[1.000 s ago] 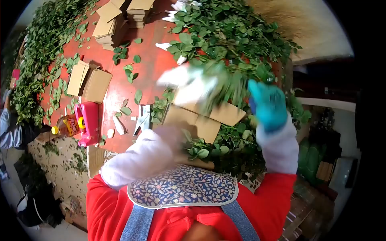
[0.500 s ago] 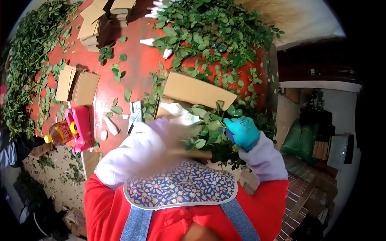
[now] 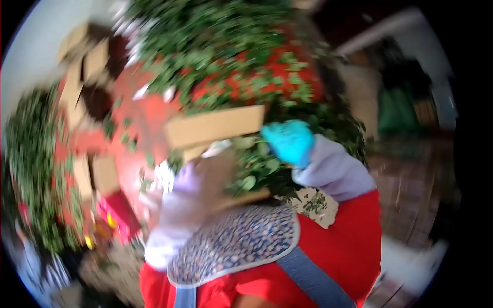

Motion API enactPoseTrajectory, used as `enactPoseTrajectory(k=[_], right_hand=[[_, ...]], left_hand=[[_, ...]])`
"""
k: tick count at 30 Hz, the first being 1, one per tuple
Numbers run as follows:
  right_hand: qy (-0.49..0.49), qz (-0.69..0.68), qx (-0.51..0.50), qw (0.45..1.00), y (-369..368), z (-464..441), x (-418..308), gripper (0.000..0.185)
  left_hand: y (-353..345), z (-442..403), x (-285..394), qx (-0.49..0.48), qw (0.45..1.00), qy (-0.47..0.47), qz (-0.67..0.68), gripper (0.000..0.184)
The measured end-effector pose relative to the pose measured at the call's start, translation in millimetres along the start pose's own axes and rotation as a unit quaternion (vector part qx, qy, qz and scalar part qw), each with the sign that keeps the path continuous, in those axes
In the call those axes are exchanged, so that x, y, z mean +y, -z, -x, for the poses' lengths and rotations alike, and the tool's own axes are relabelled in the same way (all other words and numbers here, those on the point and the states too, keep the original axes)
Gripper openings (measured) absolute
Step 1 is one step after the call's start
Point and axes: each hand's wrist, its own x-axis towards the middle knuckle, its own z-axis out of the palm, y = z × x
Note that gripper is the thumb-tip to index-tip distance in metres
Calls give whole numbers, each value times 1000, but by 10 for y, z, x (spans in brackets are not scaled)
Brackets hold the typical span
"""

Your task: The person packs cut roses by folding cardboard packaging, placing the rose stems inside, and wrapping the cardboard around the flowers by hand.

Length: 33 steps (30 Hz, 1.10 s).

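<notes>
My left hand [image 3: 218,167], bare below a pale lilac sleeve, is smeared by motion over the near left part of an open cardboard box [image 3: 215,126]. A white, blurred piece [image 3: 218,148] shows just past its fingers. My right hand [image 3: 290,141], in a turquoise glove, is at the right end of the box, next to the green leafy stems [image 3: 257,167] lying in it. Its fingers point left, but blur and leaves hide what they hold, if anything.
A large leafy heap [image 3: 215,46] with white-wrapped ends lies at the back of the red table [image 3: 149,113]. Another heap [image 3: 36,154] covers the left side. Folded cardboard pieces [image 3: 105,174], a pink holder [image 3: 119,215] and a bottle with a yellow cap [image 3: 90,241] stand left.
The camera view has turned and blurred, shifting the box left in the picture. My right hand has come up toward the box's far right corner. My left hand remains blurred over the box.
</notes>
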Motion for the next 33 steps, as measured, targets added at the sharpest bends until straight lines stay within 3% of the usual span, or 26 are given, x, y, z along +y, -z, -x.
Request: enactPoseTrajectory(k=[1,2,4,5,6,7,8,9,10,15,21,24,27,28,31,32,33], right_hand=[[-60,50,19,997,-117,8,-42,25],[-93,59,93,990,-495,-35,26,16],[-155,60,244,955,-1198,-99,156,14],[-100,247,244,932,-922,-21,268,12],[-33,414,227,881,-599,-7,287,12],[40,562,198,802,-348,-44,255,13],[-6,325,301,897,-612,-133,166,13],[10,55,422,905,-871,-222,78,14],[1,52,428,902,-886,-214,52,14],[36,-4,234,972,-834,-19,-60,13],[21,26,192,981,-593,175,-287,12],[12,49,170,984,-527,119,-346,13],[33,-23,21,999,-571,-25,-325,13],[34,-24,20,999,-567,-63,-356,13],[-1,-61,-116,991,-481,-158,-388,17],[-118,-159,0,980,-420,-120,-383,18],[-121,-158,2,980,-624,-158,-386,18]], left_hand=[[174,-63,218,7,998,46,42,74],[-265,54,-145,-15,1000,-10,6,77],[-271,43,-210,-19,998,-51,19,79],[-23,-35,14,-5,996,-61,64,79],[138,-64,119,-28,991,-31,128,81],[236,-52,175,-36,994,-24,101,87],[201,4,167,-34,995,-9,89,89],[169,41,153,-35,996,5,78,90],[245,15,210,-52,996,7,74,88],[60,26,90,-9,1000,-19,22,80],[-42,42,-46,10,997,-69,19,81],[-131,74,-112,-16,1000,-15,1,74],[-93,25,-97,-12,999,-34,31,71],[-74,33,-66,4,998,-53,27,70],[-87,54,-86,-24,999,-22,28,68],[-42,18,-53,-46,998,-5,48,68],[-19,4,-29,-47,998,-8,46,68]])
